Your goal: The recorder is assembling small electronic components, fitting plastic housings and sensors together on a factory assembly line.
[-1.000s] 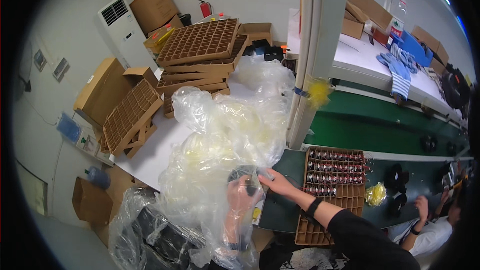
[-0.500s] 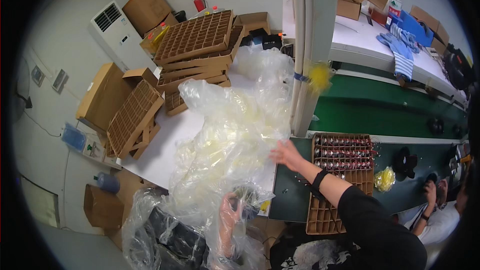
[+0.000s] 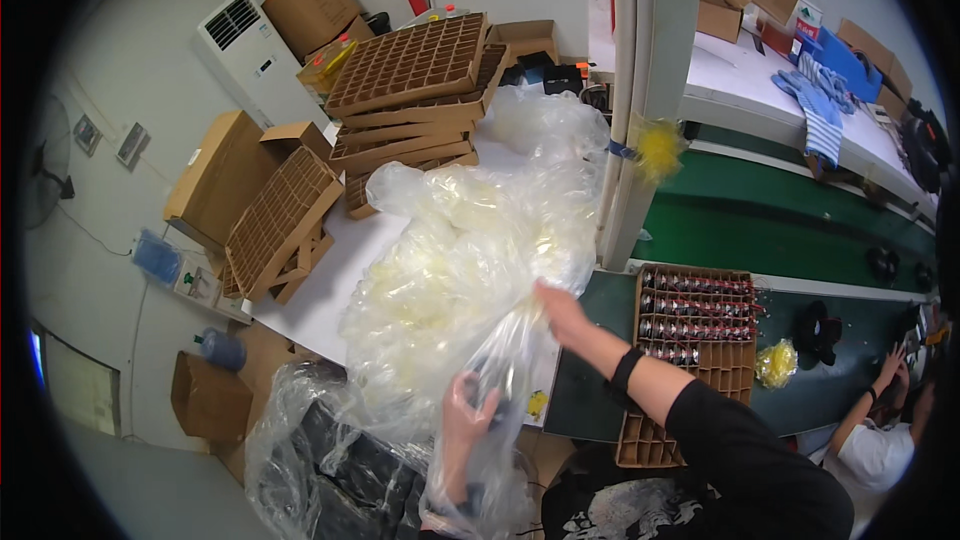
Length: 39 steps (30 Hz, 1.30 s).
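Clear plastic bag (image 3: pixel 508 348) stretches lengthwise from the right hand (image 3: pixel 566 316), which grips it, back and leftward to the left hand (image 3: pixel 467 412), fingers curled, any hold indeterminate

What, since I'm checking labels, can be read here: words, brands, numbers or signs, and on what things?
None reads clearly.
Clear bottle, red-and-white label: printing too small.
Brown carton beside the air conditioner: faint marks, too blurred.
Air conditioner: panel markings too small.
Plastic bags: no printing visible.
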Available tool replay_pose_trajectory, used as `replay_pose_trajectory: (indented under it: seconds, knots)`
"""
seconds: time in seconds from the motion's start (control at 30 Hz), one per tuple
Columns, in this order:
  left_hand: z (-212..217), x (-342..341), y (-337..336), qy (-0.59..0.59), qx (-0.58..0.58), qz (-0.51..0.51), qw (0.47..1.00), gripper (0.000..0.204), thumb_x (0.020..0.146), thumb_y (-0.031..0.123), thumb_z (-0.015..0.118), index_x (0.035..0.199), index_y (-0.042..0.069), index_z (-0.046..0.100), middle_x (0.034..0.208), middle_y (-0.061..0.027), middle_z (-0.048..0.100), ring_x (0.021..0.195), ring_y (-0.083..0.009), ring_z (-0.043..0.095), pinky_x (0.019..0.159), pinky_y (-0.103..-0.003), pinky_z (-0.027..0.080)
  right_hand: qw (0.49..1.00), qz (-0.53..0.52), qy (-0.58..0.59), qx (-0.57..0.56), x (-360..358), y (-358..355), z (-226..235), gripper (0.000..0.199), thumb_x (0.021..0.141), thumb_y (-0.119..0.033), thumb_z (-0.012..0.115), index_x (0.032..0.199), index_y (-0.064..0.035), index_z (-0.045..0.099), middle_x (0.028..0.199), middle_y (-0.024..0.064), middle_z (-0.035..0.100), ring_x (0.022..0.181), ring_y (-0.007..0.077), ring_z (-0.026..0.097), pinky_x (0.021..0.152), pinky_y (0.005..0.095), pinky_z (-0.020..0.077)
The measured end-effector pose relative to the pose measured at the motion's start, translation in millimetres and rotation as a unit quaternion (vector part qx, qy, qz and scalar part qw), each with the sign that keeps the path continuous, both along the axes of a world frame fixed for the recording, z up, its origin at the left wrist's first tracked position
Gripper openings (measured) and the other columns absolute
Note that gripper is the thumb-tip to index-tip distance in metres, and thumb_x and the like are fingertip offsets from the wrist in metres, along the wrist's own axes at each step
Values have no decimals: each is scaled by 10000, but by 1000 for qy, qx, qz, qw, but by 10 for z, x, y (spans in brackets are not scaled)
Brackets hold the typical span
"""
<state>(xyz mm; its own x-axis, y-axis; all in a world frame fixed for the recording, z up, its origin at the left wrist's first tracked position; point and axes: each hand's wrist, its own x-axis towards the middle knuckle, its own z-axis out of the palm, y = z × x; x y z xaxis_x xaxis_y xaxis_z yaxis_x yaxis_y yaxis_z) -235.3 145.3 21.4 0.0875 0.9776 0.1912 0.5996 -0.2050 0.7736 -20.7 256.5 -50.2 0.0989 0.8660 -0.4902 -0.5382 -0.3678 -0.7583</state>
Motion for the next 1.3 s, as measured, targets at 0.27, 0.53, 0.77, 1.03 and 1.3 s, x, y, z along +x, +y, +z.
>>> replay_pose_trajectory:
  seconds: [0.27,0.53,0.77,1.03,1.3]
  knots:
    - [-420,-627,-884,-9,-101,75,992,400,753,226,731,1034,23,532,890,-131,610,796,-259,600,698,-352,492,987,-139,6,83,771,110,-540,521,925,-235,569,1347,-3,369,1132,111,525,1023,210,506,903,349,406]
    - [-86,-591,-521,-31,-178,43,983,399,794,264,704,1051,18,524,850,-150,618,745,-237,600,696,-347,475,455,372,-650,483,-265,-1107,489,897,708,-277,751,1433,-84,259,1288,241,483,1222,353,463,1057,382,311]
    - [-277,-603,-605,-10,-117,45,992,446,776,327,724,1031,2,556,865,-166,638,769,-261,620,699,-347,480,896,256,-342,119,-148,-377,-648,236,803,-43,470,993,-30,609,916,166,632,866,322,628,725,429,507]
    - [-618,-987,-1540,-149,-313,93,933,284,819,161,676,1030,36,533,808,-60,632,725,-104,589,649,-247,476,919,-18,-254,301,297,235,-79,396,869,-141,561,1243,-35,486,1207,134,555,1129,288,518,1012,425,365]
    - [-416,-642,-1221,-536,-235,93,806,385,857,323,594,1072,19,496,982,-103,614,874,-194,620,774,-315,515,459,531,-706,91,333,-662,-277,393,796,-356,624,1011,-29,644,1093,183,608,1070,278,556,925,374,390]
